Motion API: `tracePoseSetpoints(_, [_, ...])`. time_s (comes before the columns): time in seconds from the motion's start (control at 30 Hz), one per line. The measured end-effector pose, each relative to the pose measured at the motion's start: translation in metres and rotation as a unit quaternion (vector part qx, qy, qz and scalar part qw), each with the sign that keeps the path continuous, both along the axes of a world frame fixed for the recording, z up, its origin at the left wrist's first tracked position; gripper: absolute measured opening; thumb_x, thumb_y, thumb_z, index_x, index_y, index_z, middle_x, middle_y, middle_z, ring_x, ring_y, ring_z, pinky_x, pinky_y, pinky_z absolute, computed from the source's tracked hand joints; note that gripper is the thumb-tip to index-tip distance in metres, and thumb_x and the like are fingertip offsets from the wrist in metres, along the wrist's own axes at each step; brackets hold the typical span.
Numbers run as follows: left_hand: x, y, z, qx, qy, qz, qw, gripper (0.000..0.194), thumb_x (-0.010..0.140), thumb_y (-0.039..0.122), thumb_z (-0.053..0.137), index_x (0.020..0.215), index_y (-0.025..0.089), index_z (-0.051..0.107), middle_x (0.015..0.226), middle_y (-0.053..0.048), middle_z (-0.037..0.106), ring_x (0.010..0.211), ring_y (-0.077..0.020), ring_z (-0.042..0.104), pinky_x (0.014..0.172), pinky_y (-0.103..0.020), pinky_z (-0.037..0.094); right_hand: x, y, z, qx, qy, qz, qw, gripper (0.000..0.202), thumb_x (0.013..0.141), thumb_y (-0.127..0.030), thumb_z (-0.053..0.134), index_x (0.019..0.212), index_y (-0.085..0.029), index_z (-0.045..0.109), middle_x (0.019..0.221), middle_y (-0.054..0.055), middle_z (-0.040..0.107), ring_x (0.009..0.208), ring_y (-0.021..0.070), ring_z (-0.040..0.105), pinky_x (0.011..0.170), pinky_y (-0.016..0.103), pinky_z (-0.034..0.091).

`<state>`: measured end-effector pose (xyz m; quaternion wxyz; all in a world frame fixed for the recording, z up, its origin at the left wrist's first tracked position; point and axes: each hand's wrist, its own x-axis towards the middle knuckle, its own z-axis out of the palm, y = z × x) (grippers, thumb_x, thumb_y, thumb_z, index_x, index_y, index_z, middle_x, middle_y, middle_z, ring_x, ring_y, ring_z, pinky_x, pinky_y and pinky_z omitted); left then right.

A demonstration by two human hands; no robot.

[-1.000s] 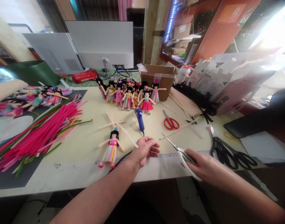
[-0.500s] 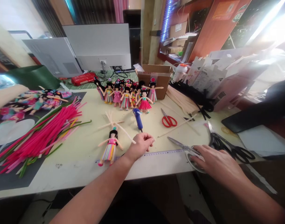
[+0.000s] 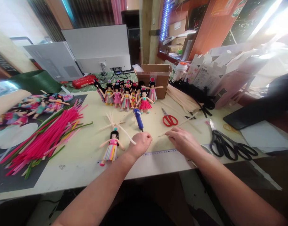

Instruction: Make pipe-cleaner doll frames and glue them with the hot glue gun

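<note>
My left hand is closed in a pinch above the table, and whatever its fingertips hold is too small to make out. Across from it, my right hand has its fingertips pressed together on a thin beige pipe cleaner, whose tip pokes out toward the left. Beneath the right hand and wrist lie silver scissors, mostly hidden, with a handle ring showing. A doll with black hair and a striped skirt lies left of my left hand. Ahead of that hand rests a blue glue gun.
Several small dolls stand before a cardboard box. Red-handled scissors and black scissors lie to the right. A pink and green pipe cleaner bundle lies left. A ruler runs along the front.
My right hand has left the silver scissors and moved left and forward to the beige pipe cleaner. My left hand stays nearly in place, its fingers drawn in more.
</note>
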<state>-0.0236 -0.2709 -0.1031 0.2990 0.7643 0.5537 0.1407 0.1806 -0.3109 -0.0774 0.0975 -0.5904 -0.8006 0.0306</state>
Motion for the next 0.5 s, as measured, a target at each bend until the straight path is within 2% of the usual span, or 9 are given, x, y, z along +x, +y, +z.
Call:
tracePoseSetpoints(0.17, [0.001,0.001,-0.002,0.023,0.030,-0.009,0.999,0.025,0.083,0.026,0.046,0.081,0.020,0.070,0.078,-0.008,0.070,0.074,-0.0219,0.061,0.067,-0.028,0.040,-0.008,0.019,-0.011,0.005,-0.019,0.039,0.999,0.020,0.088,-0.014,0.050,0.089,-0.016,0.070,0.088,0.010,0.063,0.086,0.0200,0.055,0.074,0.029,0.039])
tracePoseSetpoints(0.33, [-0.002,0.002,-0.003,0.033,0.050,-0.013,0.998,0.028,0.087,0.028,0.044,0.085,0.019,0.071,0.079,-0.009,0.070,0.075,-0.0224,0.062,0.069,-0.029,0.041,-0.008,0.022,-0.016,0.002,-0.025,0.042,0.999,0.019,0.090,-0.016,0.049,0.078,-0.015,0.065,0.084,0.010,0.060,0.082,0.0185,0.052,0.070,0.027,0.036])
tracePoseSetpoints(0.5, [-0.007,0.002,-0.001,0.039,0.051,-0.022,0.998,0.033,0.089,0.029,0.040,0.086,0.020,0.071,0.077,-0.010,0.069,0.073,-0.0228,0.062,0.069,-0.030,0.041,-0.009,0.021,-0.019,0.028,-0.032,0.040,0.998,0.016,0.089,-0.011,0.047,0.081,-0.016,0.059,0.088,0.009,0.058,0.078,0.0173,0.050,0.064,0.027,0.033])
